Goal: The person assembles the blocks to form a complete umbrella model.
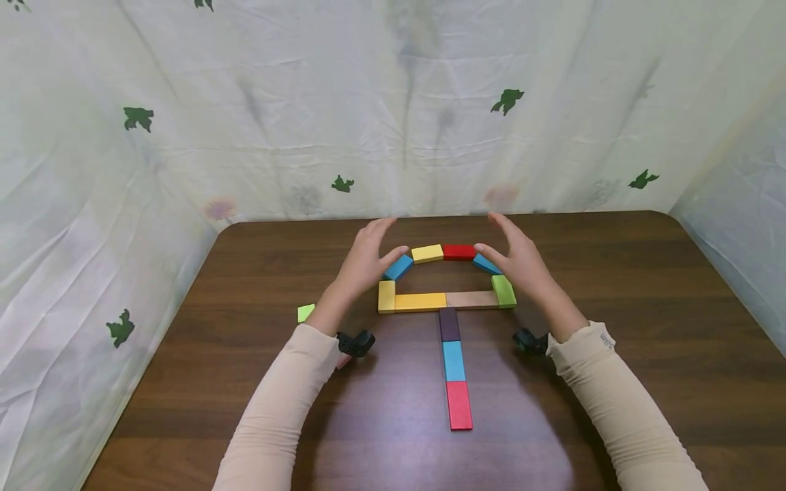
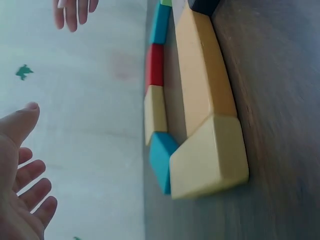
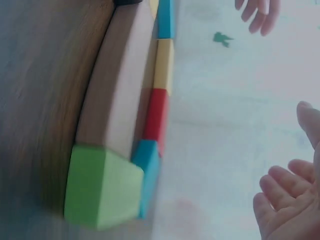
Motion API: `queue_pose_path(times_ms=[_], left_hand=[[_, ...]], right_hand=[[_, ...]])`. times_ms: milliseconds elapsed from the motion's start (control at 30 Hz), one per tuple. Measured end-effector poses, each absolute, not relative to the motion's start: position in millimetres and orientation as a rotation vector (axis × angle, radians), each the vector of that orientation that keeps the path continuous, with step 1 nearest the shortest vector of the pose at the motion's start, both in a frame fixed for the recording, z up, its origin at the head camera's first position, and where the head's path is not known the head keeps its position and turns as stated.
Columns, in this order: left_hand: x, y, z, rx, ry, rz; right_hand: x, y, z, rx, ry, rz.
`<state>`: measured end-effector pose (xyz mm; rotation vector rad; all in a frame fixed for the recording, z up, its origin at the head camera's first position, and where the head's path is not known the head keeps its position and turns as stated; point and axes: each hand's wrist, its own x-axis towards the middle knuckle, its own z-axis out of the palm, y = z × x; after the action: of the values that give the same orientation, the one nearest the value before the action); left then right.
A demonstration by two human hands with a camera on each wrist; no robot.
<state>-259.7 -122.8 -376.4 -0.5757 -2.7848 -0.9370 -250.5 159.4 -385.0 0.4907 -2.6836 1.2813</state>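
Note:
Coloured wooden blocks lie on the table in an umbrella-like outline. Its arch has a yellow block (image 1: 426, 254) and a red block (image 1: 458, 252) on top, with a blue block on each side. A pale yellow block (image 2: 207, 160) and a green block (image 3: 102, 187) form the lower corners, joined by an orange-yellow block (image 1: 420, 302) and a light brown block (image 1: 471, 300). Below runs a stem of a dark purple, a light blue and a red block (image 1: 459, 406). My left hand (image 1: 366, 256) and right hand (image 1: 517, 259) hover at either side of the arch, holding nothing, thumbs apart from fingers.
A light green block (image 1: 305, 313) lies on the brown table (image 1: 221, 354), left of my left forearm. A pinkish block (image 1: 343, 361) is partly hidden below the left wrist camera (image 1: 356, 343). A white cloth (image 1: 295, 109) with green leaf shapes hangs behind the table.

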Motion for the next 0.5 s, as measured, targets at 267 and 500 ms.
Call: queue_pose_path(times_ms=[267,500], left_hand=[[-223,-153,-367,-0.633,-2.741,-0.889],[-190,-179,-377,-0.64,-2.786,-0.882]], right_hand=[[-219,187,-375,0.475,-2.723,1.185],[-193,210,-377,0.473,-2.787,1.096]])
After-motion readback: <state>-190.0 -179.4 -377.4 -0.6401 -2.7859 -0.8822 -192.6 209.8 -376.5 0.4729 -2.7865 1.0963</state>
